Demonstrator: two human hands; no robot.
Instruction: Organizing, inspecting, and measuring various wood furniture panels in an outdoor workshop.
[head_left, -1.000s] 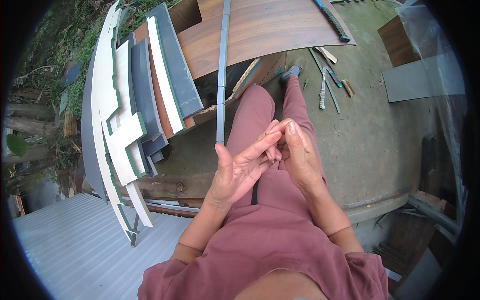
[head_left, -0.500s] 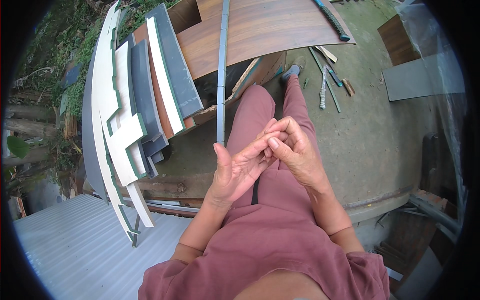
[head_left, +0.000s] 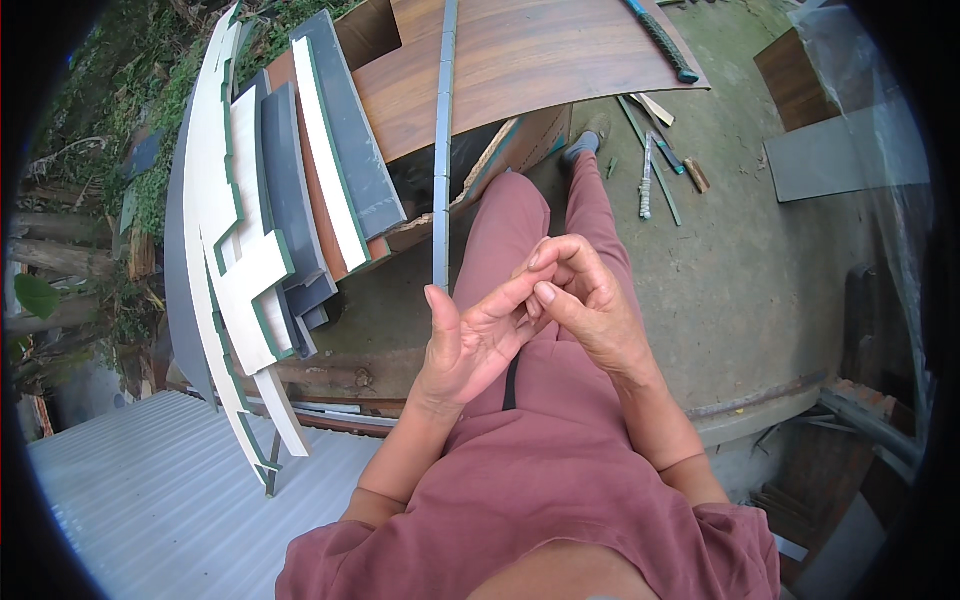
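Observation:
My left hand (head_left: 468, 345) is held palm up in front of my body, its thumb stuck out and its fingers stretched toward the right. My right hand (head_left: 592, 310) is closed over the left fingertips, thumb and fingers pressing on them. Whether anything small lies between the fingers is hidden. Just beyond the left thumb is the near end of a long narrow grey strip (head_left: 442, 170), which reaches away across a wood-grain board (head_left: 540, 60). Neither hand touches the strip.
White boards with green edges (head_left: 262, 270) and dark grey panels (head_left: 350, 130) are piled at left, above a corrugated sheet (head_left: 150, 490). A dark-handled tool (head_left: 668, 45) lies on the wood-grain board. Offcuts (head_left: 697, 176) and a white-wrapped tool (head_left: 645, 190) lie on the concrete floor (head_left: 750, 290).
Both hands stay together in nearly the same place. The right fingers and thumb have shifted slightly left along the left fingers.

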